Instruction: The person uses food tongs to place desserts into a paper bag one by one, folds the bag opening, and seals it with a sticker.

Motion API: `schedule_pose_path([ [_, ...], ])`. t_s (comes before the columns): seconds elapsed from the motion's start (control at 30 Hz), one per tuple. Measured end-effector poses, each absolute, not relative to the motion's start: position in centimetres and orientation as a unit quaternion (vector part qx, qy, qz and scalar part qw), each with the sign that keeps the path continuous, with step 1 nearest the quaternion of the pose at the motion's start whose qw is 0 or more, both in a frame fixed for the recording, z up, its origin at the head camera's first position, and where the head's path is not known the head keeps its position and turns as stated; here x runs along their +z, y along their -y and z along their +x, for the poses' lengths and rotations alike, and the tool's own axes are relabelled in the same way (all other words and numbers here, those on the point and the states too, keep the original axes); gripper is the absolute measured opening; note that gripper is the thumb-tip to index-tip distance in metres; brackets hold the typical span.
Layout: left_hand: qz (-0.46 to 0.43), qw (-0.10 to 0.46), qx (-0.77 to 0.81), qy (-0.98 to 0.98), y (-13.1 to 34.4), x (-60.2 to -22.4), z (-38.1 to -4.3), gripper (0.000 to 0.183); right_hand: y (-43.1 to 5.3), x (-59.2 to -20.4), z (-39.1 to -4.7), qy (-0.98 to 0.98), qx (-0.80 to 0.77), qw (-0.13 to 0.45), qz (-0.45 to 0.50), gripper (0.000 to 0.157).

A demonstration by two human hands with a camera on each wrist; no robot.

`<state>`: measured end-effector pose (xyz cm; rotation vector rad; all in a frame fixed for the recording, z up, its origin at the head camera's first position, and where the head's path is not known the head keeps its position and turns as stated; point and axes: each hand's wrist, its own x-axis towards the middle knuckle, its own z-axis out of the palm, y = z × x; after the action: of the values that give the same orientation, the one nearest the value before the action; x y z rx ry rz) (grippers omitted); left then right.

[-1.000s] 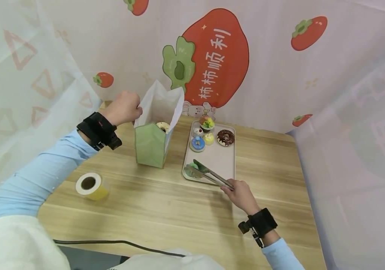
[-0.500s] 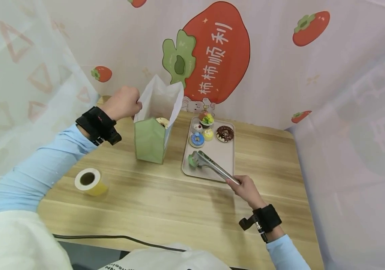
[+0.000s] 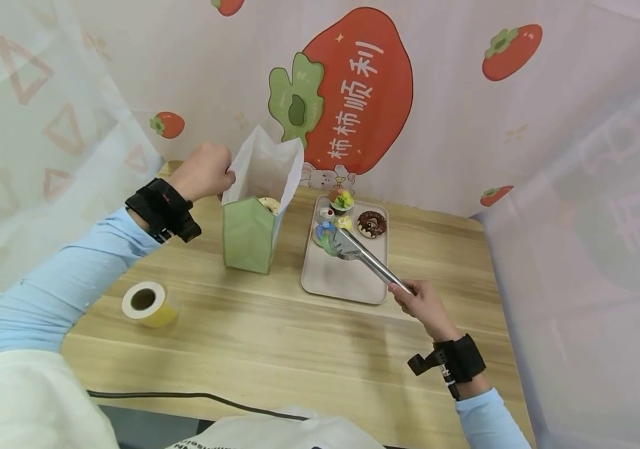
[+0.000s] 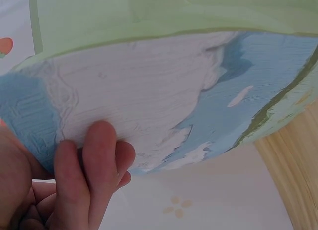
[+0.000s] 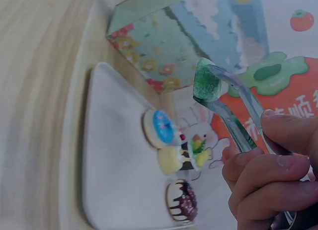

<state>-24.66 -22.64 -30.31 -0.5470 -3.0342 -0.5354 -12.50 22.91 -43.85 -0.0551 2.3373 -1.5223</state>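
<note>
My right hand (image 3: 423,307) grips metal tongs (image 3: 373,263), their tips pinching a small green sugary piece (image 5: 207,81). In the right wrist view that piece is held above the tray (image 5: 114,155). My left hand (image 3: 204,171) pinches the upper left edge of a paper bag (image 3: 248,234), green in front with a white inside. The bag stands upright with its mouth spread, and a pale doughnut (image 3: 269,204) shows inside. On the tray sit a blue-iced doughnut (image 5: 160,128), a chocolate doughnut (image 3: 372,224), a yellow cake (image 5: 170,160) and other small sweets.
A roll of yellow tape or labels (image 3: 150,304) lies on the wooden table (image 3: 275,349) at the left. A black cable (image 3: 196,394) runs along the table's front edge. A printed cloth (image 3: 438,125) stands behind the table.
The tongs have closed on the green piece and raised it off the tray's front left corner. My right hand has moved slightly right. The left hand still holds the bag.
</note>
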Motion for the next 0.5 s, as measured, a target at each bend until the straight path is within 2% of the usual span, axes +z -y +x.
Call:
schedule_pose_path([
  [0.23, -0.175, 0.004, -0.163, 0.971, 22.5, -30.3, -24.6, 0.033, -22.4, -41.0, -13.0, -0.808, -0.574, 0.131, -0.034, 0.030],
  [0.5, -0.169, 0.002, -0.158, 0.973, 22.4, -29.9, -24.3, 0.029, -20.8, -36.2, -15.1, -0.796, -0.592, 0.093, -0.087, 0.028],
])
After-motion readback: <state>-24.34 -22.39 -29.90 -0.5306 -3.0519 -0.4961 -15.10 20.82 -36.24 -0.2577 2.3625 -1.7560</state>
